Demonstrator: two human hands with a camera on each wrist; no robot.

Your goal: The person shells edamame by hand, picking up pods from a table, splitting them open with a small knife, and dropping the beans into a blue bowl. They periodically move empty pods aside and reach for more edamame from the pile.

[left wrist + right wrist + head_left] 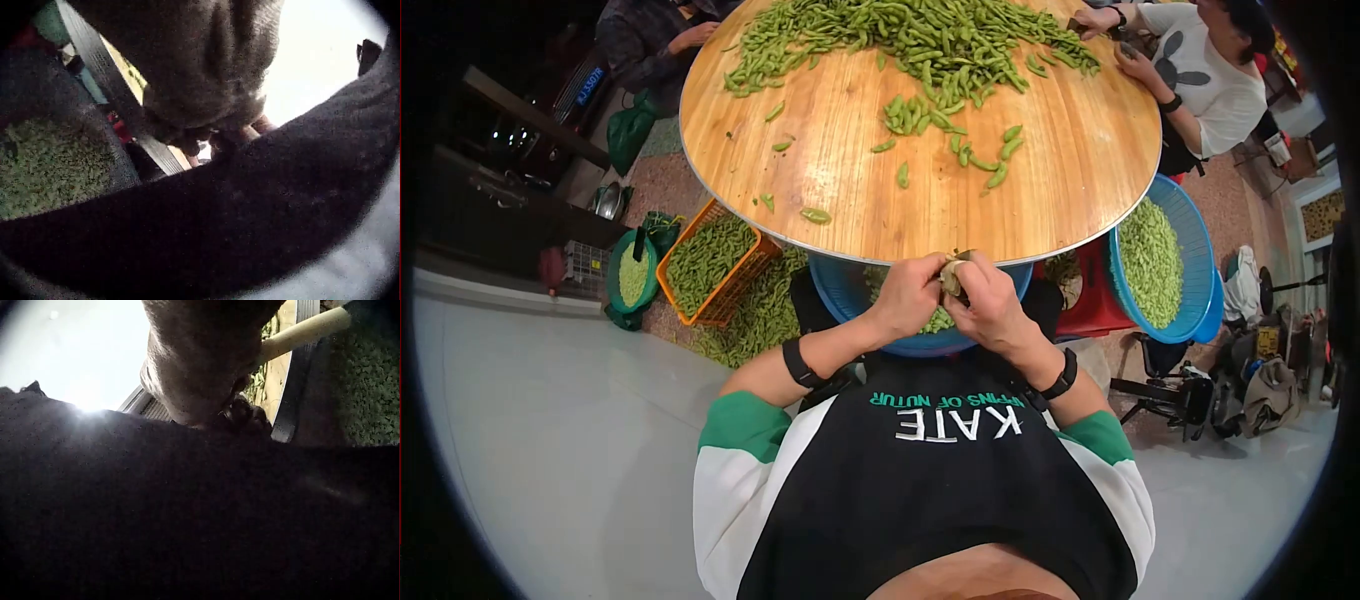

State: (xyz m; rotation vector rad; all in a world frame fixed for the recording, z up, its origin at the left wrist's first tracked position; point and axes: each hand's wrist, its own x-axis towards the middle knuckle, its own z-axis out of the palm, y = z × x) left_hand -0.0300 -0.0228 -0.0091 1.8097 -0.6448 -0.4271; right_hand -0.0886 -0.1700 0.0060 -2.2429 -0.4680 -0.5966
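Observation:
At the near edge of the round wooden table point(830, 200), my left hand point(905, 295) and right hand point(987, 305) meet with curled fingers. Between them they pinch a small pale crumpled thing point(951, 279), mostly covered by the fingers; I cannot tell its kind. Directly below is a blue basin point(832, 290) of shelled green beans. Green bean pods point(940, 50) are heaped on the table's far side, with several loose ones point(997, 177) nearer. Each wrist view shows its own hand dark against bright light, the left hand point(212, 62) and the right hand point(197, 362).
An orange crate point(690, 235) of pods stands left, with loose pods point(760, 315) on the floor and a green bowl point(622, 295) of beans beyond. Another blue basin point(1195, 225) of beans sits right. Two people sit across, one in a white shirt point(1210, 70).

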